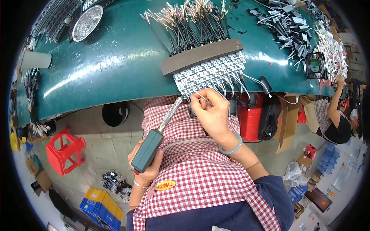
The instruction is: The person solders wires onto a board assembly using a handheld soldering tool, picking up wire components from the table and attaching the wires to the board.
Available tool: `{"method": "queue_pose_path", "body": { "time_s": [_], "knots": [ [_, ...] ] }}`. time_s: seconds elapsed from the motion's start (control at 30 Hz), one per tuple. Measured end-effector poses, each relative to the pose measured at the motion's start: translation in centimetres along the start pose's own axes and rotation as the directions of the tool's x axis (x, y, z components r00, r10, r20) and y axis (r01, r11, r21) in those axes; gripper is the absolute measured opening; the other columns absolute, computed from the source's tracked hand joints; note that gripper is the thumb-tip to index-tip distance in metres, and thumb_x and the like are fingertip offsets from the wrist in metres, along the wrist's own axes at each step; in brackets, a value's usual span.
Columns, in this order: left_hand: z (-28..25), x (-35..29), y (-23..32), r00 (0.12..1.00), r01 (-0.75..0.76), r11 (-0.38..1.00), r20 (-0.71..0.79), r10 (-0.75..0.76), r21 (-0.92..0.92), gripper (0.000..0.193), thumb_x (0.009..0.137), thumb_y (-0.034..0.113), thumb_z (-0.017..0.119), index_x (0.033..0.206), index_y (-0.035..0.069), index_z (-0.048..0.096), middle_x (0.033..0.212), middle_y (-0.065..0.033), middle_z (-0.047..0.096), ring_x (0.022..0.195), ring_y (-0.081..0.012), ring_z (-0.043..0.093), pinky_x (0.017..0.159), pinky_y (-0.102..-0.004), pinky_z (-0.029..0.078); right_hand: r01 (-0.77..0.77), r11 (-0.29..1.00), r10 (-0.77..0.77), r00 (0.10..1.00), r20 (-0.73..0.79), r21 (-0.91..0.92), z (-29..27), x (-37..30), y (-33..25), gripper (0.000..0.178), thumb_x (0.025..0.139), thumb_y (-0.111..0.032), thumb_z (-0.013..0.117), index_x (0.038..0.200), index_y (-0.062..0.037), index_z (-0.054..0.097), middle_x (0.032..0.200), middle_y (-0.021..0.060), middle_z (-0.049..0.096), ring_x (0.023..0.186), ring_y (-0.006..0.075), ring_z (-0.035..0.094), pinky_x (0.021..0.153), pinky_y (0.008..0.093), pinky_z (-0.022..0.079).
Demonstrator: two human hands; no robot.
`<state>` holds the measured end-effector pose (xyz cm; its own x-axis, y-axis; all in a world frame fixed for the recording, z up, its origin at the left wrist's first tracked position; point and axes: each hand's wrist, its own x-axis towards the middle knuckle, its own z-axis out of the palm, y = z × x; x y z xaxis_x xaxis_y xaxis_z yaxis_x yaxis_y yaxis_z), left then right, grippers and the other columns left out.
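Observation:
My left hand [153, 168] is wrapped round the green handle of a soldering iron [148, 151]. Its metal barrel slants up to the near left corner of a panel of small white circuit boards [210, 74], and the tip meets or nearly meets that corner. At the same corner my right hand [214, 114] pinches a thin light wire [203, 99]; its end is too small to make out. A brown bar [202, 57] lies across the far part of the panel. Black cables with bared coloured ends [190, 30] fan out beyond the bar, and white wires hang off the near edge.
The green table [115, 73] carries a silvery dish [88, 23], a pale cup [36, 60], cable heaps [285, 29] and a small black fan [316, 65]. A red stool [65, 151] stands lower left. At far right, another person's arm [336, 98] reaches to the table.

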<state>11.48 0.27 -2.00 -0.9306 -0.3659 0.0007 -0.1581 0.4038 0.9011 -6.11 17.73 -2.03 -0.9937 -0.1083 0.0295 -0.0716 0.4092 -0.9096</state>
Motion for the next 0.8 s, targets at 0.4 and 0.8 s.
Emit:
{"method": "queue_pose_path", "body": {
  "time_s": [0.4,0.8],
  "knots": [
    [0.0,0.3,0.0,0.997,-0.059,0.998,0.057,0.056,0.038,0.025,0.069,-0.001,0.076,0.092,-0.007,0.069,0.088,-0.0181,0.069,0.076,-0.0308,0.070,0.068,-0.0344,0.055,0.013,1.000,-0.013,1.000,0.010,-0.009,-0.1,0.1,0.1,0.008,0.076,-0.001,0.074,0.078,-0.0005,0.067,0.063,0.0049,0.058,0.050,0.0111,0.048,0.048,0.0280,0.040],
    [-0.2,1.5,1.3,0.992,-0.110,0.993,0.062,0.108,0.030,0.024,0.069,-0.004,0.075,0.092,-0.007,0.070,0.087,-0.0169,0.069,0.074,-0.0292,0.070,0.065,-0.0331,0.055,-0.003,1.000,0.003,1.000,0.018,-0.010,-0.2,0.1,-0.2,0.007,0.076,-0.001,0.074,0.079,-0.0007,0.067,0.064,0.0050,0.058,0.050,0.0107,0.048,0.048,0.0279,0.040]
  ]
}}
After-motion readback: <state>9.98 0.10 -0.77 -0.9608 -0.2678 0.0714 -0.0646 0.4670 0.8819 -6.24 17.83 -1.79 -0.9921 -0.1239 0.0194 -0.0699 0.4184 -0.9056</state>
